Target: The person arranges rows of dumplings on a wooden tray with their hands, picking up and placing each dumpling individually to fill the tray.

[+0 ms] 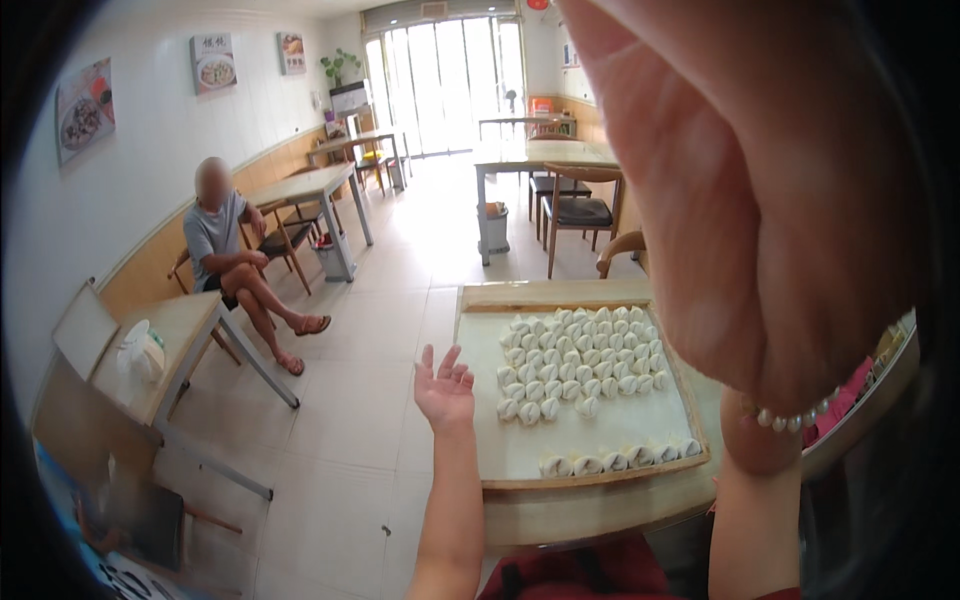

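My left hand (445,394) is beside the left edge of a wooden-rimmed tray (469,405), palm up, fingers apart and holding nothing. Very close to the camera, my right hand (750,202) fills the upper right; its fingertips are out of view, so whether it holds something cannot be seen. A pearl bracelet (795,421) circles that wrist. On the tray, several rows of folded, wonton-like dumplings (571,372) fill the far and middle part. Another row of dumplings (615,461) lines the near rim. The tray rests on a table (592,514) in front of me.
A seated person (225,240) is at the left, legs crossed, near a table (184,319) bearing a white plastic bag (141,352). Farther back are wooden chairs (577,210), more tables (547,154) and a grey bin (493,229). Bright glass doors (442,82) close the far end.
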Motion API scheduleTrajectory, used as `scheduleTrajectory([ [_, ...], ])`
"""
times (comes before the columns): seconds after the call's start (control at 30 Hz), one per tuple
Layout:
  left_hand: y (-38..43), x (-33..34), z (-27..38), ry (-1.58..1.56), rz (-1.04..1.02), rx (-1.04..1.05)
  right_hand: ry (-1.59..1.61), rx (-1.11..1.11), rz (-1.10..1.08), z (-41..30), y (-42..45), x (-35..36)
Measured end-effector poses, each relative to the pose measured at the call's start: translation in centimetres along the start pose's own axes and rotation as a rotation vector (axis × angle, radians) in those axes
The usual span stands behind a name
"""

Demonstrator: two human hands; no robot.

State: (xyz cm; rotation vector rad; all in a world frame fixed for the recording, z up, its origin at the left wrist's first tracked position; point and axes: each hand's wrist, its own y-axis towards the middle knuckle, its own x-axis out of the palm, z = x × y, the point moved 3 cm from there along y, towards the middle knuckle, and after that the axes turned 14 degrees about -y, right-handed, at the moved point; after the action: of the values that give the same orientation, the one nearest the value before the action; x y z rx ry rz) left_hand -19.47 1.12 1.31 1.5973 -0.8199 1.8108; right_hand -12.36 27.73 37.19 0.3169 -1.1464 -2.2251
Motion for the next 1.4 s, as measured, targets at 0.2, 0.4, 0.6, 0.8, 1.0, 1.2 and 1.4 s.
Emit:
scheduleTrajectory([
  [0.2,1.2,-0.7,0.0,0.027,-0.001,-0.019,0.069,0.081,-0.024,-0.3,-0.2,1.6],
  [0.4,0.4,0.4,-0.3,0.053,0.011,0.010,0.253,0.279,-0.188,0.9,-0.6,3.2],
  [0.6,0.5,0.6,0.6,0.106,-0.018,0.073,0.381,0.435,-0.330,0.9,-2.7,6.1],
  [0.8,1.1,1.0,0.2,0.068,-0.015,0.075,0.463,0.552,-0.446,2.1,-13.2,10.1],
  [1.0,1.1,1.2,1.2,0.093,-0.014,0.092,0.517,0.693,-0.608,3.2,-26.7,11.3],
  [1.2,1.7,0.5,1.1,0.101,0.003,0.079,0.831,1.401,-0.953,1.9,-37.2,9.3],
  [1.4,2.0,0.7,1.2,0.115,0.043,0.075,0.881,1.675,-0.969,1.6,-41.9,7.6],
])
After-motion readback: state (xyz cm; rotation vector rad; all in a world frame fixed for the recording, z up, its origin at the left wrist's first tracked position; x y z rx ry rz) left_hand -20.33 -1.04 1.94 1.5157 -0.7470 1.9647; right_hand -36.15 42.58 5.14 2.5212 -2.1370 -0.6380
